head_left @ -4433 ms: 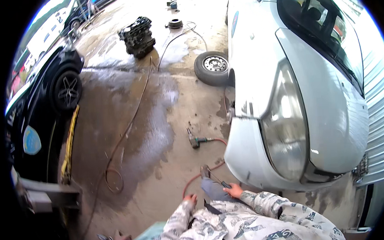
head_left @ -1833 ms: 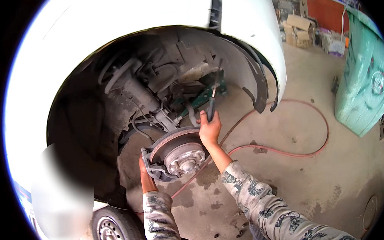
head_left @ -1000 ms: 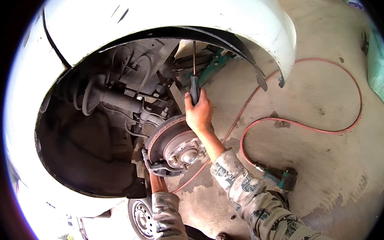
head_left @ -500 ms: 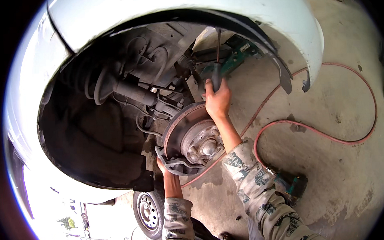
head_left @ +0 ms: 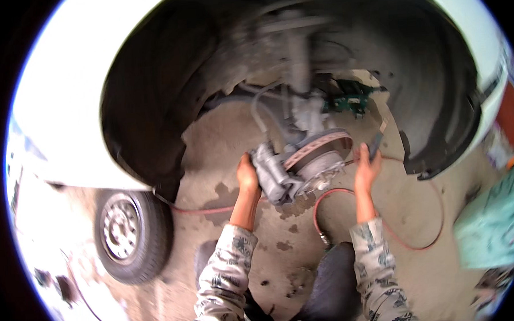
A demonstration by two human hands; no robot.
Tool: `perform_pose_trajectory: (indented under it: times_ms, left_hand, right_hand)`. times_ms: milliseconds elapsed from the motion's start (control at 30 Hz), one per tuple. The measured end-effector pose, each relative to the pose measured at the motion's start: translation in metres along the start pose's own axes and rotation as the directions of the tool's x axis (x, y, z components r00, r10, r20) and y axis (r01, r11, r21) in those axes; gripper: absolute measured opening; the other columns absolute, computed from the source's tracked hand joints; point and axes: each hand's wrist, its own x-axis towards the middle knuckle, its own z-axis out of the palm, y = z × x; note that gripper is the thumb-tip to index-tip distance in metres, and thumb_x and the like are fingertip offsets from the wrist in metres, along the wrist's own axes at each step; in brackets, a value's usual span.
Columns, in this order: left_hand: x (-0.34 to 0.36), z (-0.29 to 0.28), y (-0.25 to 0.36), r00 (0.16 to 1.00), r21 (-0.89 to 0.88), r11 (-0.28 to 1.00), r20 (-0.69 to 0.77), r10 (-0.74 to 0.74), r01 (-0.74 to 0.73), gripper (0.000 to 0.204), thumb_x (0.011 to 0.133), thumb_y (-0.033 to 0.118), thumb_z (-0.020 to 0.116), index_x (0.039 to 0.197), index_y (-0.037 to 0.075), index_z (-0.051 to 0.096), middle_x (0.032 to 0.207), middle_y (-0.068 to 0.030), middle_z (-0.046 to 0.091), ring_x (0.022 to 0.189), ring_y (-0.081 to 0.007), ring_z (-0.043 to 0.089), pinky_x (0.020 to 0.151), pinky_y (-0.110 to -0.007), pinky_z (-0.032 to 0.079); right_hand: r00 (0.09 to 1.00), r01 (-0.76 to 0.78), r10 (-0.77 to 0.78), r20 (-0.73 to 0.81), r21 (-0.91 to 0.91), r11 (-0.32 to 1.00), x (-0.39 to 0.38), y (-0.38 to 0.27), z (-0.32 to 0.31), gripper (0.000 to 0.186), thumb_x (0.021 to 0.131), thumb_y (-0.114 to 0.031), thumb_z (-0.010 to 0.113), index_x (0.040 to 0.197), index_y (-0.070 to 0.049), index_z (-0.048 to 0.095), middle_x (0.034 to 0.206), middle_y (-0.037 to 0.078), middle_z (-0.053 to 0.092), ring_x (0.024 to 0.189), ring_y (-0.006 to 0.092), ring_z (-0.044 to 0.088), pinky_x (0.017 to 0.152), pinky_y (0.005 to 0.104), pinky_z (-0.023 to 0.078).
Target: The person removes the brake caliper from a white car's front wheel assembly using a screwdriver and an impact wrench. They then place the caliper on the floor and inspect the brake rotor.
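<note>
My left hand is closed on the outer side of the grey brake caliper, at the edge of the brake disc and hub. My right hand holds a dark-handled screwdriver just right of the disc, its upper part blurred. Above the hub rises the strut inside the dark wheel arch, with a curved brake hose beside it. A green tool shows behind, too blurred to tell exactly.
A loose wheel lies at my left. A red hose loops over the floor by my legs. A pale green bin stands at the right. The white car body surrounds the arch.
My view has swung round to face the arch more squarely. My right hand with the screwdriver has moved from above the disc to beside it on the right. My left hand remains at the caliper.
</note>
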Motion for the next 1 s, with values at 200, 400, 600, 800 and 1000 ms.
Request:
perform_pose_trajectory:
  times_ms: [200, 400, 600, 800, 1000]
  left_hand:
    - [-0.024, 0.012, 0.028, 0.958, 0.034, 0.998, 0.283, -0.052, 0.044, 0.055, 0.103, 0.043, 0.044, 0.125, -0.005, 0.059, 0.122, -0.0135, 0.064, 0.115, -0.0199, 0.056, 0.102, -0.033, 0.040]
    - [-0.011, -0.015, 0.016, 0.901, -0.139, 0.982, 0.430, -0.053, 0.124, 0.061, 0.103, 0.050, 0.043, 0.124, -0.005, 0.060, 0.121, -0.0140, 0.065, 0.110, -0.0202, 0.059, 0.101, -0.033, 0.042]
    - [-0.002, -0.012, 0.010, 0.894, -0.185, 0.970, 0.444, -0.059, 0.156, 0.062, 0.103, 0.052, 0.044, 0.116, -0.005, 0.065, 0.112, -0.0126, 0.068, 0.105, -0.0187, 0.061, 0.096, -0.033, 0.045]
    - [0.012, -0.011, -0.010, 0.885, -0.263, 0.945, 0.463, -0.053, 0.195, 0.062, 0.102, 0.051, 0.045, 0.113, -0.005, 0.067, 0.110, -0.0123, 0.069, 0.102, -0.0181, 0.062, 0.094, -0.033, 0.046]
    - [0.007, -0.015, -0.011, 0.871, -0.280, 0.931, 0.486, -0.073, 0.234, 0.061, 0.102, 0.051, 0.046, 0.116, -0.006, 0.066, 0.112, -0.0130, 0.068, 0.101, -0.0186, 0.062, 0.092, -0.032, 0.047]
  right_hand:
    - [0.955, -0.052, 0.169, 0.243, -0.426, 0.903, -0.085, -0.102, -0.104, 0.038, 0.095, -0.026, 0.066, 0.122, -0.002, 0.055, 0.073, 0.002, 0.051, 0.057, 0.0074, 0.049, 0.047, 0.0224, 0.039]
    - [0.941, 0.178, -0.015, 0.338, -0.457, 0.872, -0.136, -0.229, -0.079, 0.053, 0.091, -0.031, 0.067, 0.129, 0.002, 0.053, 0.076, 0.004, 0.055, 0.056, 0.0095, 0.049, 0.049, 0.0231, 0.041]
    - [0.706, 0.675, -0.428, 0.564, -0.352, 0.649, -0.143, -0.317, 0.013, 0.053, 0.094, -0.046, 0.058, 0.109, 0.004, 0.060, 0.073, 0.003, 0.054, 0.055, 0.0074, 0.044, 0.048, 0.0221, 0.032]
    - [0.528, 0.791, -0.186, 0.829, -0.400, 0.463, -0.189, -0.320, 0.157, 0.045, 0.087, -0.043, 0.066, 0.093, 0.002, 0.065, 0.074, 0.000, 0.056, 0.057, 0.0049, 0.045, 0.051, 0.0197, 0.031]
    - [0.462, 0.813, 0.047, 0.885, -0.445, 0.375, -0.207, -0.302, 0.222, 0.019, 0.087, -0.017, 0.070, 0.083, 0.001, 0.064, 0.063, -0.006, 0.048, 0.060, 0.0028, 0.038, 0.052, 0.0216, 0.029]
